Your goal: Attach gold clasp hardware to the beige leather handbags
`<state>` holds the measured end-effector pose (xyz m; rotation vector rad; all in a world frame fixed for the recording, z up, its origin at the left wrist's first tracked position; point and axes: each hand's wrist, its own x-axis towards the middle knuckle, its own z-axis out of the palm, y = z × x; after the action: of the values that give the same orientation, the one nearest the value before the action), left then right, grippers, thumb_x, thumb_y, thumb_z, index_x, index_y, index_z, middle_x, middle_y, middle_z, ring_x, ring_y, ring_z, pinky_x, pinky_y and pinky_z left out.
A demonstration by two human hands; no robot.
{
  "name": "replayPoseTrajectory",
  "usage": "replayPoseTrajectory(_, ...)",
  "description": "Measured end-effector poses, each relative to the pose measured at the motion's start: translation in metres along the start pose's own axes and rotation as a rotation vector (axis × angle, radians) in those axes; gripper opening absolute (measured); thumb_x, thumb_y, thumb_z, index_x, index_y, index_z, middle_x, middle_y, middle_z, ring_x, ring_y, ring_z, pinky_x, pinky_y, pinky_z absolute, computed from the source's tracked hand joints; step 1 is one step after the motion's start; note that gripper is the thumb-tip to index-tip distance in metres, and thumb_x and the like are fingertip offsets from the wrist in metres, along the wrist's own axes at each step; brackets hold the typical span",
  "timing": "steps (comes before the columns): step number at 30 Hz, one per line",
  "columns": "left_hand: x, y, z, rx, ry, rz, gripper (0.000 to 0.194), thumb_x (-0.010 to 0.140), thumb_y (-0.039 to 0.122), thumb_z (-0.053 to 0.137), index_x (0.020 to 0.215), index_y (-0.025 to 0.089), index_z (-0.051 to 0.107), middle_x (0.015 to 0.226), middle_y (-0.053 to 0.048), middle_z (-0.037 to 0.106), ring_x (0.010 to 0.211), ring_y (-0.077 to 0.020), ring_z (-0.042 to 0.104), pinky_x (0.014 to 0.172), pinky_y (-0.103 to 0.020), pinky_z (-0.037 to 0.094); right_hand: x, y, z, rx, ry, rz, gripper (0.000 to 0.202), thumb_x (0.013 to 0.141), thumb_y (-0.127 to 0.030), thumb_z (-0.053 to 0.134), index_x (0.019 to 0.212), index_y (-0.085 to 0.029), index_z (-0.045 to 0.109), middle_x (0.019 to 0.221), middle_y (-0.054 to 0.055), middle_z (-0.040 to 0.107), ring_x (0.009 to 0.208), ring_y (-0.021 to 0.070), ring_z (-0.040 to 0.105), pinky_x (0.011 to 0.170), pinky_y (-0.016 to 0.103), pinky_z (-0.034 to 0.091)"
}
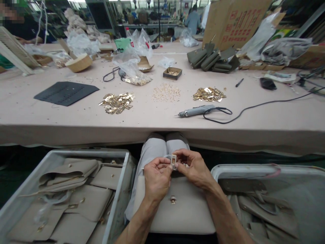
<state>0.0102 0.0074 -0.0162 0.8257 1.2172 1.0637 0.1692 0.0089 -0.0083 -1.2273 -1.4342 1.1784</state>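
Left hand (156, 176) and right hand (194, 167) pinch a small metal clasp plate (174, 161) over the beige bag (175, 210); a loosened pinch could drop it.

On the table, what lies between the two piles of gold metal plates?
In the head view, a patch of tiny scattered gold pieces lies between the left pile and the right pile.

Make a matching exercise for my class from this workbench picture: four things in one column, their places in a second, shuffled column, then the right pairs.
Things:
1. Electric screwdriver
2. Dark flat sheet
3. Small metal buckle
4. Beige bags

Places:
A. In the bin at the lower left
B. Between the fingers of the left hand and the right hand
C. On the table, left side
D. On the table near its front edge, cord trailing right

Pairs: 1-D, 2-C, 3-B, 4-A
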Motion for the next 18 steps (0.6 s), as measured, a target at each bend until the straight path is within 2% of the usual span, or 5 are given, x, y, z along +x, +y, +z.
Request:
replayPoseTrajectory(5,0.002,-0.004,-0.002,0.031,0.017,0.022,0.028,0.070,0.029,0.082,0.085,0.013,0.064,0.063,-0.003,0.070,0.033,-0.0064,0.047,0.034,-0.017,0.033,0.000,-0.003,0.005,-0.030,0.002,0.022,0.024,0.082,-0.014,0.065,0.106,-0.016,0.071,0.085,0.001,0.066,0.073,0.0127,0.057,0.067,0.024,0.046)
replayPoseTrajectory(12,0.003,-0.007,-0.002,0.022,0.022,0.022,0.032,0.068,0.029,0.084,0.086,0.014,0.062,0.057,0.002,0.065,0.032,-0.0041,0.043,0.036,-0.015,0.034,0.001,-0.002,0.009,-0.057,0.014,0.053,0.020,0.084,-0.018,0.069,0.104,-0.016,0.070,0.085,0.001,0.064,0.070,0.0123,0.054,0.065,0.024,0.045)
replayPoseTrajectory(15,0.001,-0.005,-0.001,0.016,0.029,0.008,0.034,0.068,0.031,0.086,0.085,0.015,0.061,0.057,0.002,0.066,0.032,-0.0044,0.044,0.036,-0.015,0.034,0.001,0.003,0.007,-0.025,0.026,0.056,0.016,0.093,-0.028,0.068,0.101,-0.015,0.072,0.083,0.002,0.066,0.072,0.0134,0.057,0.066,0.024,0.046)
replayPoseTrajectory(18,-0.002,-0.004,0.001,0.014,0.029,0.000,0.034,0.069,0.031,0.085,0.087,0.015,0.061,0.060,0.000,0.068,0.033,-0.0054,0.046,0.035,-0.015,0.033,0.001,0.008,0.007,0.070,0.047,0.087,0.028,0.098,-0.041,0.066,0.098,-0.014,0.075,0.079,0.004,0.067,0.068,0.0144,0.059,0.062,0.024,0.048)
